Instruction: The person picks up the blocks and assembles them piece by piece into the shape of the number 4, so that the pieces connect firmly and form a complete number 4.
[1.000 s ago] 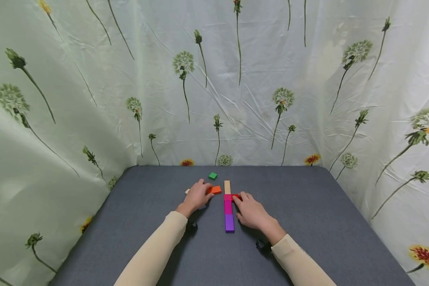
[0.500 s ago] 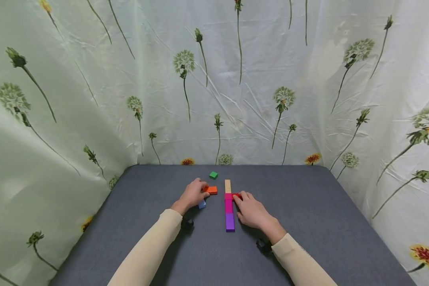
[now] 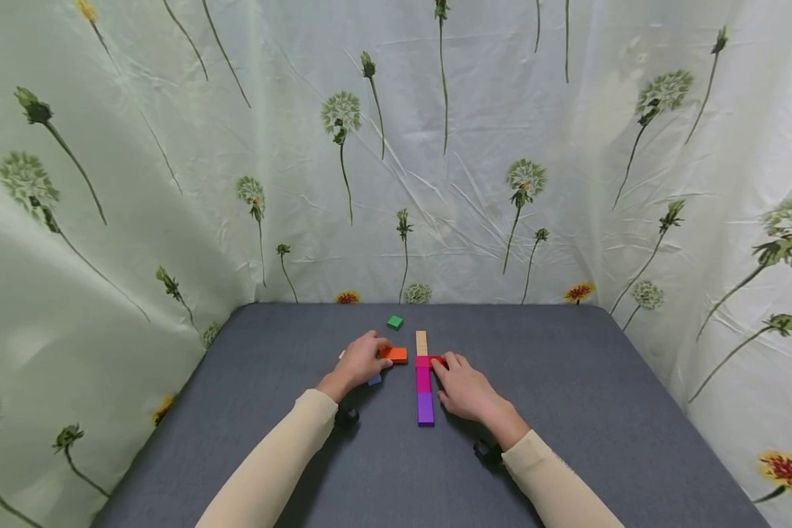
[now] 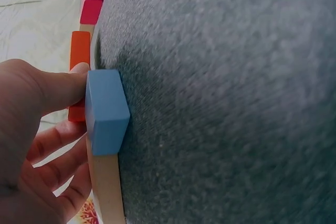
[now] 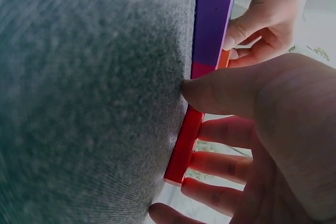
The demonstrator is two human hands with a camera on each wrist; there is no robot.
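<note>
In the head view my left hand (image 3: 361,359) pinches an orange block (image 3: 396,356) between thumb and fingers, just left of a line of blocks. A blue block (image 4: 107,111) and a pale wooden block (image 4: 107,187) sit close by the left hand. The line runs from a wooden block (image 3: 421,342) through a magenta block (image 3: 423,379) to a purple block (image 3: 425,409). Jutting right from it is a red block (image 5: 184,145), touched by the extended fingers of my right hand (image 3: 465,390). The thumb (image 5: 220,92) lies apart from the red block, on its near side.
A green block (image 3: 394,322) lies farther back on the dark grey table (image 3: 541,345). Behind and beside the table hangs a pale curtain (image 3: 290,154) printed with flowers. Each wrist carries a small black device.
My left hand first drew back left with the orange block, then shifted slightly right again with it. The blue block came more into sight. My right hand stays at the red block.
</note>
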